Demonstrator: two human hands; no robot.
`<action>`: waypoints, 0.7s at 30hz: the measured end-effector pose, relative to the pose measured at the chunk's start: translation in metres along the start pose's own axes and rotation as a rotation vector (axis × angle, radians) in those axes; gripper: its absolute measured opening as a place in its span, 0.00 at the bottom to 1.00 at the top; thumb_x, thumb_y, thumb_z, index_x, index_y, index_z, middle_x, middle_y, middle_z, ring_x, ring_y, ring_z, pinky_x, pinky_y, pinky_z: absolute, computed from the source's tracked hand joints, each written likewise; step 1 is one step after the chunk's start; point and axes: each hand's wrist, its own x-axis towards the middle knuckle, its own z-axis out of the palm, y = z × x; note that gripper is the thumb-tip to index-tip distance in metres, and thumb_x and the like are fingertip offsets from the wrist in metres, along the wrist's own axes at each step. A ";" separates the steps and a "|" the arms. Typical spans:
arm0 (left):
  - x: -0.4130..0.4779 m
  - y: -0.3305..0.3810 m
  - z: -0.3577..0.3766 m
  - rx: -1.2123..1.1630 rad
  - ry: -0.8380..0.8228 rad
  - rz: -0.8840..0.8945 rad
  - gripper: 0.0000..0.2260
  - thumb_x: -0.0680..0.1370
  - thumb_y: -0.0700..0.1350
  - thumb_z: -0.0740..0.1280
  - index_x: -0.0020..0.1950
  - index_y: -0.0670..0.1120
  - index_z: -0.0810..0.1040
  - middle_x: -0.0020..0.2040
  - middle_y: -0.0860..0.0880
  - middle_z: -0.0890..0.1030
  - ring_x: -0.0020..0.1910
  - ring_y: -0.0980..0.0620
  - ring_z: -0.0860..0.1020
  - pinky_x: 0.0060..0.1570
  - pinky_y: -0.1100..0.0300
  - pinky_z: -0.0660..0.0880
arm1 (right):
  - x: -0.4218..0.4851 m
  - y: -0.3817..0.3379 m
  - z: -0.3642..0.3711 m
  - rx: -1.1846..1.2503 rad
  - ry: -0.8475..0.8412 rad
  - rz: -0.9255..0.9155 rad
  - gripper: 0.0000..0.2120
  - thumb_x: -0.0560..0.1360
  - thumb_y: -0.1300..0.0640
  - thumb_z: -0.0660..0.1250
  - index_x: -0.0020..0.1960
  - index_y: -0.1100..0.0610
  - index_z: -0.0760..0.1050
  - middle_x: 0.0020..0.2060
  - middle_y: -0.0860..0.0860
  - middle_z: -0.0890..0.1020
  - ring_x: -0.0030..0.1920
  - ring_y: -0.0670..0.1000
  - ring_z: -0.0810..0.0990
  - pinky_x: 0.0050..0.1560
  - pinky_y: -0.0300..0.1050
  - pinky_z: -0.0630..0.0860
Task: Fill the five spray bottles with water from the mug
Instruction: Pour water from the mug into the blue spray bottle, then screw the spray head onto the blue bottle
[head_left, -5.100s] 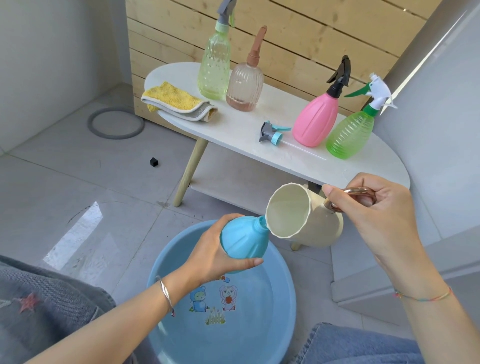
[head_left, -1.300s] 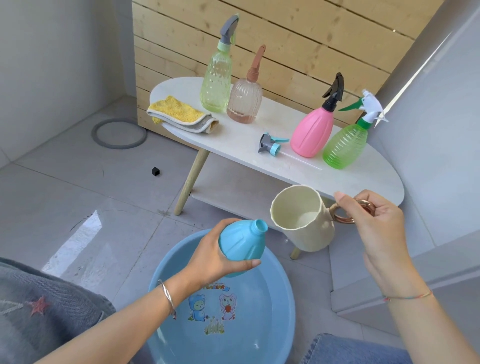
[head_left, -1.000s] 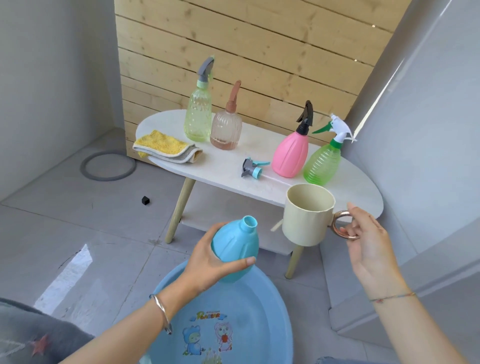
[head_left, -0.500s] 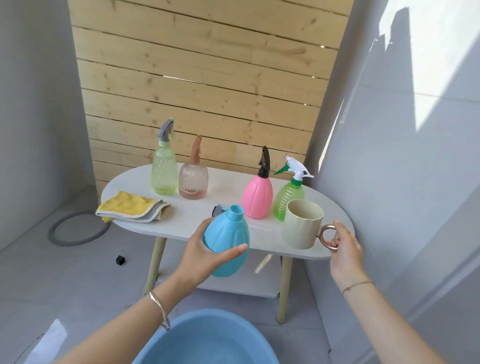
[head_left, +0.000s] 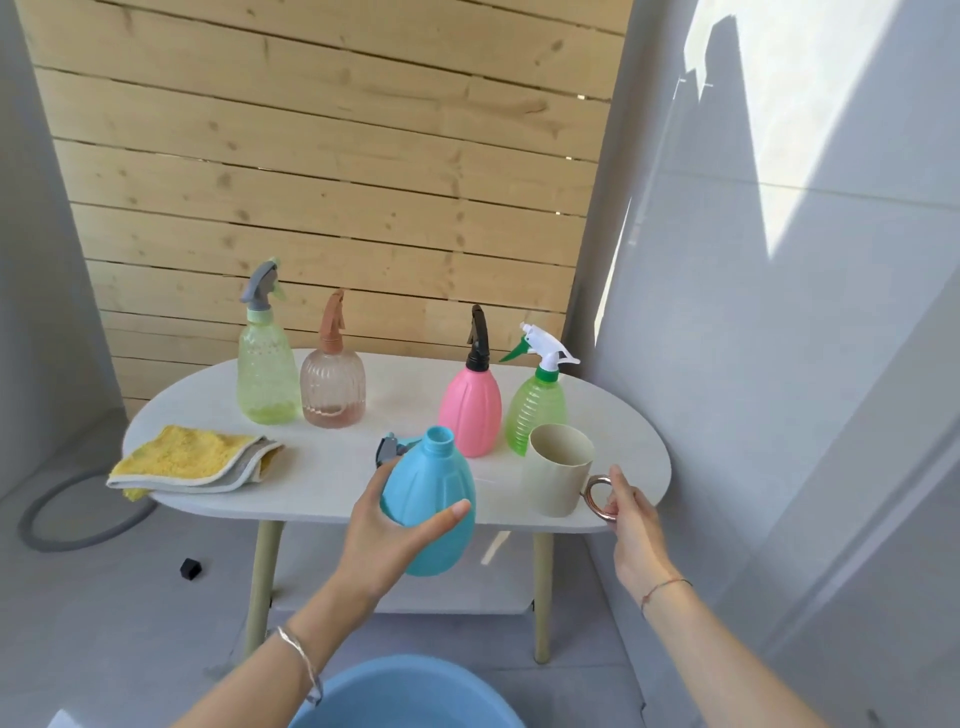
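Note:
My left hand (head_left: 387, 530) grips the uncapped blue bottle (head_left: 434, 499) upright in front of the white table (head_left: 332, 483). The cream mug (head_left: 557, 475) stands on the table's right front edge, and my right hand (head_left: 631, 522) holds its metal ring handle. The blue bottle's spray head (head_left: 388, 451) lies on the table, partly hidden behind the bottle. Four capped spray bottles stand at the back: yellow-green (head_left: 265, 371), brown-pink (head_left: 332, 384), pink (head_left: 471, 402) and green (head_left: 537, 400).
A folded yellow cloth (head_left: 189, 460) lies on the table's left end. The blue basin (head_left: 405, 696) sits on the floor below my arms. A grey ring (head_left: 62, 519) and a small black block (head_left: 190, 568) lie on the floor at left. Grey wall stands close on the right.
The pouring over the basin has ended. Both hands rose to the table; the mug came upright and now stands on the tabletop, the blue bottle is held higher and upright.

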 end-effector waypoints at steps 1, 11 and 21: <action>0.000 -0.001 0.001 -0.014 0.011 -0.009 0.35 0.51 0.64 0.77 0.57 0.59 0.76 0.50 0.56 0.83 0.47 0.61 0.81 0.39 0.69 0.75 | -0.001 -0.001 0.000 -0.013 -0.010 0.004 0.17 0.77 0.48 0.67 0.34 0.55 0.70 0.34 0.49 0.72 0.42 0.50 0.69 0.56 0.44 0.63; 0.013 0.005 -0.019 -0.036 0.105 0.009 0.39 0.51 0.64 0.76 0.61 0.56 0.75 0.52 0.55 0.82 0.49 0.59 0.80 0.39 0.68 0.76 | -0.040 -0.044 0.034 -0.085 0.045 -0.592 0.11 0.72 0.50 0.70 0.51 0.52 0.74 0.51 0.44 0.75 0.54 0.40 0.74 0.61 0.40 0.69; 0.046 0.005 -0.065 0.047 0.224 0.059 0.37 0.53 0.61 0.81 0.59 0.58 0.73 0.53 0.57 0.78 0.53 0.59 0.77 0.42 0.68 0.72 | -0.051 -0.018 0.147 -0.735 -0.661 -0.498 0.08 0.75 0.56 0.69 0.54 0.53 0.77 0.51 0.45 0.79 0.53 0.46 0.76 0.49 0.27 0.67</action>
